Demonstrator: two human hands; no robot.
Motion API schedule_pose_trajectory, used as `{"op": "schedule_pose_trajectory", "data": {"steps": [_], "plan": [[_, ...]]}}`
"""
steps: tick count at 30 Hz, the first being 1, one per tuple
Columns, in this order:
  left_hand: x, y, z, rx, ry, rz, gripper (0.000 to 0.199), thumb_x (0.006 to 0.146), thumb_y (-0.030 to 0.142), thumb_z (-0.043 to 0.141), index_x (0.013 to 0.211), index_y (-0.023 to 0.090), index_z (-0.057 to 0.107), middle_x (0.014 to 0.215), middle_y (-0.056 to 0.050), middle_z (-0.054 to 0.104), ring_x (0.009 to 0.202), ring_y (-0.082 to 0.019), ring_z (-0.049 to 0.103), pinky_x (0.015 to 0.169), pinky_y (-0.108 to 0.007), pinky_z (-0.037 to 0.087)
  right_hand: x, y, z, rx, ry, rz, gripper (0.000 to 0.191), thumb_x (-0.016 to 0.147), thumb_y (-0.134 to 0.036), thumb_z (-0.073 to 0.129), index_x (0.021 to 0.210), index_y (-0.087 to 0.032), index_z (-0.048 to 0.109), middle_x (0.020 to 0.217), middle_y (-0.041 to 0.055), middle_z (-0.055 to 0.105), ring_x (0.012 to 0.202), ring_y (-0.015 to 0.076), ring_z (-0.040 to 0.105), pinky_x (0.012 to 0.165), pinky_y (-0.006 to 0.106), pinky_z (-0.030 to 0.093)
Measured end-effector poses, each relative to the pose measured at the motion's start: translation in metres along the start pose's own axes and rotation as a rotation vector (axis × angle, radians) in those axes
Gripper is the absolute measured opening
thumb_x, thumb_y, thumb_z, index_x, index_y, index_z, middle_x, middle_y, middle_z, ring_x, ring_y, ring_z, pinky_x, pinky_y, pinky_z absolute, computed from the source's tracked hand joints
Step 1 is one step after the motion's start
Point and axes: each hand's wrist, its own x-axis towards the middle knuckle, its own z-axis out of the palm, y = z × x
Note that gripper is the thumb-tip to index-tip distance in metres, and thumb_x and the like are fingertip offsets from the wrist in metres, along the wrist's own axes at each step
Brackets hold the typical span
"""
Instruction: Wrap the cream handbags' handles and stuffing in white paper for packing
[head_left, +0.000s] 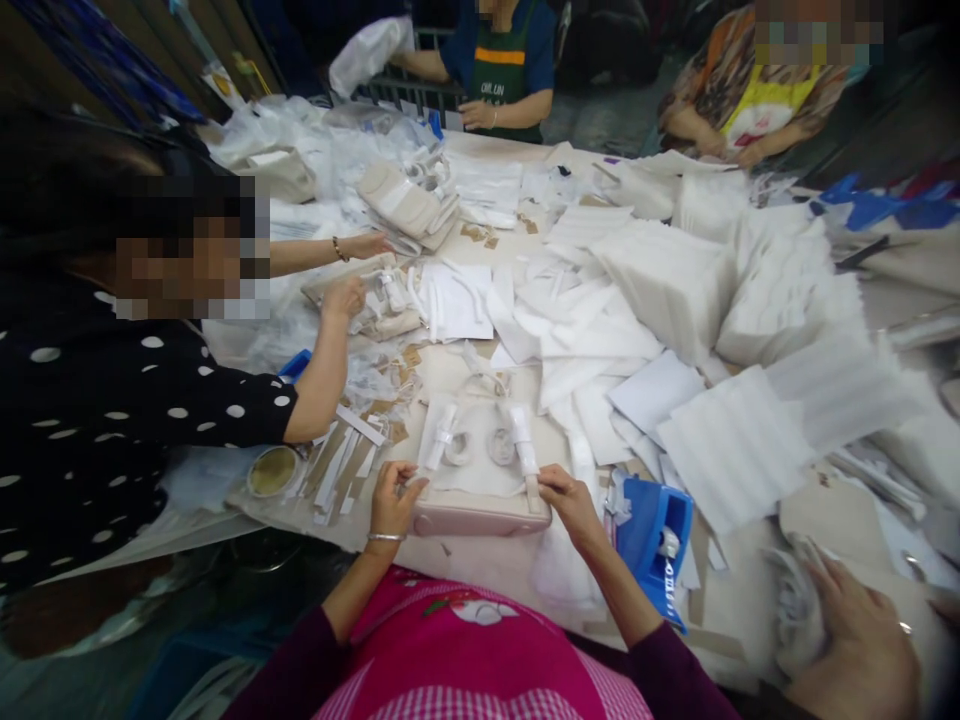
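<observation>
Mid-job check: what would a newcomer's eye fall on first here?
Probably the bright pink apron at bottom centre, then the pale bag just beyond it, between the left hand and right hand. Next might come the co-worker's polka-dot top at the left, the blue dispenser to the right of the bag, and the white stacks at the upper right.

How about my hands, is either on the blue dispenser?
No, left hand and right hand are at opposite sides of the pale bag.
</observation>
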Motion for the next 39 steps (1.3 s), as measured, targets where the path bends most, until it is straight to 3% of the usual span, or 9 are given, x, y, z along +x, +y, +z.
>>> {"op": "schedule_pose_trajectory", "data": {"steps": [4, 10, 18, 23, 26, 29, 31, 35, 39], "plan": [[-0.001, -0.002, 0.0, 0.004, -0.024, 0.063, 0.026, 0.078, 0.043, 0.058, 0.085, 0.019, 0.053, 0.083, -0.003, 0.051, 0.08, -0.018, 0.052, 0.076, -0.032, 0.045, -0.002, 0.0, 0.002, -0.019, -0.05, -0.001, 0.012, 0.07, -0.028, 0.059, 0.074, -0.023, 0.07, 0.089, 0.0029, 0.058, 0.089, 0.0205, 0.053, 0.081, 0.032, 0.039], [-0.005, 0.004, -0.001, 0.141, -0.183, 0.298, 0.06, 0.068, 0.063, 0.058, 0.109, 0.019, 0.055, 0.103, -0.008, 0.045, 0.095, -0.023, 0.048, 0.089, -0.041, 0.043, 0.003, 0.005, 0.008, -0.214, 0.018, -0.146, 0.012, 0.074, -0.02, 0.047, 0.065, -0.019, 0.055, 0.08, 0.0025, 0.049, 0.081, 0.0184, 0.048, 0.075, 0.032, 0.038], [0.0, 0.012, -0.008, 0.088, -0.305, 0.34, 0.021, 0.078, 0.038, 0.061, 0.09, 0.021, 0.065, 0.093, -0.005, 0.042, 0.091, -0.018, 0.046, 0.086, -0.037, 0.044, 0.0, 0.019, 0.025, -0.456, 0.174, -0.297, 0.022, 0.078, -0.007, 0.032, 0.081, -0.02, 0.049, 0.086, 0.0049, 0.043, 0.086, 0.02, 0.043, 0.077, 0.035, 0.038], [0.004, 0.019, -0.014, 0.103, -0.35, 0.34, 0.017, 0.081, 0.034, 0.057, 0.083, 0.019, 0.066, 0.089, -0.005, 0.043, 0.091, -0.018, 0.046, 0.085, -0.035, 0.044, 0.002, 0.03, 0.025, -0.479, 0.192, -0.297, 0.024, 0.078, -0.006, 0.03, 0.084, -0.02, 0.049, 0.089, 0.0052, 0.042, 0.089, 0.0206, 0.042, 0.082, 0.037, 0.038], [0.002, 0.036, -0.013, 0.27, -0.328, 0.399, 0.016, 0.082, 0.031, 0.056, 0.087, 0.02, 0.066, 0.098, -0.008, 0.048, 0.096, -0.022, 0.044, 0.087, -0.041, 0.04, 0.003, 0.031, 0.022, -0.474, 0.148, -0.298, 0.023, 0.079, -0.007, 0.03, 0.084, -0.02, 0.049, 0.09, 0.0052, 0.042, 0.089, 0.0202, 0.043, 0.081, 0.037, 0.039], [-0.003, 0.063, 0.007, 0.385, -0.326, 0.49, 0.021, 0.083, 0.024, 0.054, 0.102, 0.024, 0.064, 0.11, -0.009, 0.053, 0.102, -0.025, 0.043, 0.089, -0.046, 0.036, 0.002, 0.031, 0.021, -0.457, 0.132, -0.325, 0.025, 0.08, -0.008, 0.031, 0.09, -0.02, 0.05, 0.092, 0.0058, 0.043, 0.091, 0.0202, 0.043, 0.082, 0.037, 0.039], [-0.006, 0.078, 0.03, 0.31, -0.417, 0.556, 0.025, 0.084, 0.022, 0.051, 0.107, 0.023, 0.061, 0.104, -0.008, 0.057, 0.098, -0.022, 0.045, 0.087, -0.041, 0.038, 0.001, 0.032, 0.021, -0.448, 0.145, -0.338, 0.025, 0.081, -0.009, 0.031, 0.093, -0.02, 0.051, 0.093, 0.006, 0.043, 0.092, 0.0203, 0.044, 0.084, 0.038, 0.039], [-0.007, 0.089, 0.079, 0.15, -0.551, 0.61, 0.022, 0.088, 0.02, 0.044, 0.093, 0.017, 0.065, 0.081, -0.006, 0.057, 0.083, -0.017, 0.047, 0.077, -0.031, 0.043, -0.001, 0.033, 0.025, -0.401, 0.187, -0.311, 0.02, 0.083, -0.016, 0.034, 0.088, -0.02, 0.053, 0.092, 0.0052, 0.044, 0.089, 0.0198, 0.045, 0.082, 0.037, 0.04], [-0.007, 0.087, 0.1, 0.08, -0.568, 0.586, 0.019, 0.086, 0.017, 0.046, 0.082, 0.017, 0.065, 0.074, -0.004, 0.055, 0.081, -0.017, 0.048, 0.076, -0.029, 0.042, -0.004, 0.031, 0.03, -0.311, 0.267, -0.295, 0.016, 0.084, -0.02, 0.036, 0.079, -0.02, 0.052, 0.088, 0.0033, 0.044, 0.086, 0.0181, 0.046, 0.08, 0.034, 0.04]]}}
